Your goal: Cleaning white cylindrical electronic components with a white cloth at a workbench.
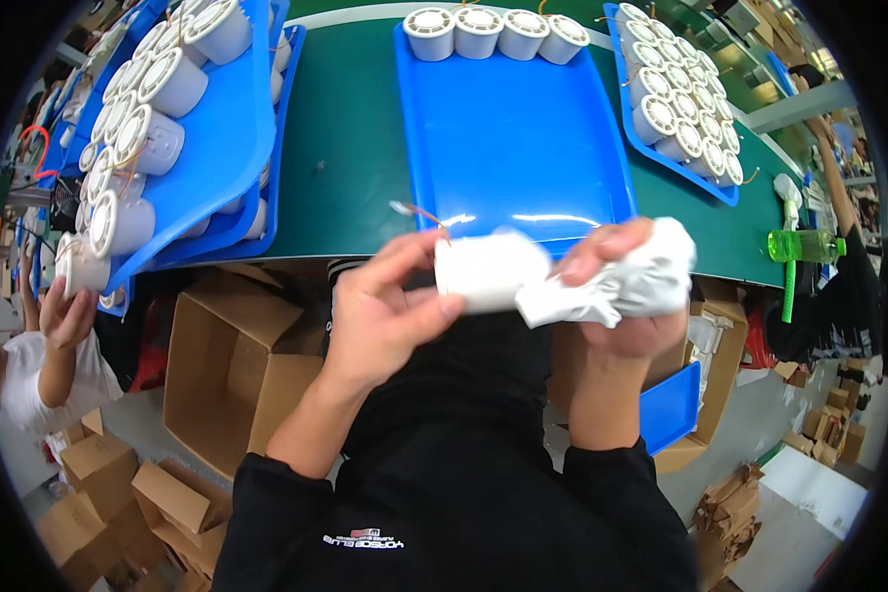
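Note:
Between my hands is a white cylindrical housing [488, 271], turned on its side, with a thin brown wire and a small white plug at its upper left. My left hand [395, 306] grips its left end between thumb and fingers. A crumpled white cloth [651, 271] is bunched in my right hand [627, 296], its loose end touching or close to the housing's right side. Just beyond them lies a blue tray [513, 138] with several similar white housings [477, 33] standing along its far edge.
At left, stacked blue trays [217, 168] hold several white housings; a co-worker's hand [67, 314] touches one. Another filled tray [676, 99] stands at far right. A green bottle [804, 246] is near the right table edge. Open cardboard boxes [232, 365] sit below the table.

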The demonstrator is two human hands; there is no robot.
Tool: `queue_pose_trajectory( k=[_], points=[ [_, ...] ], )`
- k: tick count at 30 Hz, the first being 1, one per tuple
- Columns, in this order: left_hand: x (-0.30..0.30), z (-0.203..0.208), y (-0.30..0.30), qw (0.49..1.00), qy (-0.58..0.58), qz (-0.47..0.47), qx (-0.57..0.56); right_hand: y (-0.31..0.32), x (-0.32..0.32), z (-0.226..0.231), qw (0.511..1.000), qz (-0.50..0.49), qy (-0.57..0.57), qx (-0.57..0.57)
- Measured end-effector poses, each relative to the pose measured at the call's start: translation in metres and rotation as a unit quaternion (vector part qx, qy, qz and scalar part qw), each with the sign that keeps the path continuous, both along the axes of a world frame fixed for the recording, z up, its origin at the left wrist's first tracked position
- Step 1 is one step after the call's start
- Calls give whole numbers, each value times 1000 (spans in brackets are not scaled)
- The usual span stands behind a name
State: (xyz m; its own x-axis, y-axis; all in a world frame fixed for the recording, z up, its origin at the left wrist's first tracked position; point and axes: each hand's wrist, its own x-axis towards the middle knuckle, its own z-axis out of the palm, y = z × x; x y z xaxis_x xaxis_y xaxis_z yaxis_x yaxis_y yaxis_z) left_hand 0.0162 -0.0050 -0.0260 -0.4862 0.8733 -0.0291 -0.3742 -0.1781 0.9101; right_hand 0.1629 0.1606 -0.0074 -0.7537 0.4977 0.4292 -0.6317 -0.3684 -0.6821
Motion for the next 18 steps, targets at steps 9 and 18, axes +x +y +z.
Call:
queue_pose_trajectory(
  k=[9,18],
  points=[
    [20,9,9,993,-91,77,-20,-34,-21,2,646,-343,-106,674],
    [19,2,7,978,-186,82,34,-11,-20,-14,689,-495,-245,469]
  ],
)
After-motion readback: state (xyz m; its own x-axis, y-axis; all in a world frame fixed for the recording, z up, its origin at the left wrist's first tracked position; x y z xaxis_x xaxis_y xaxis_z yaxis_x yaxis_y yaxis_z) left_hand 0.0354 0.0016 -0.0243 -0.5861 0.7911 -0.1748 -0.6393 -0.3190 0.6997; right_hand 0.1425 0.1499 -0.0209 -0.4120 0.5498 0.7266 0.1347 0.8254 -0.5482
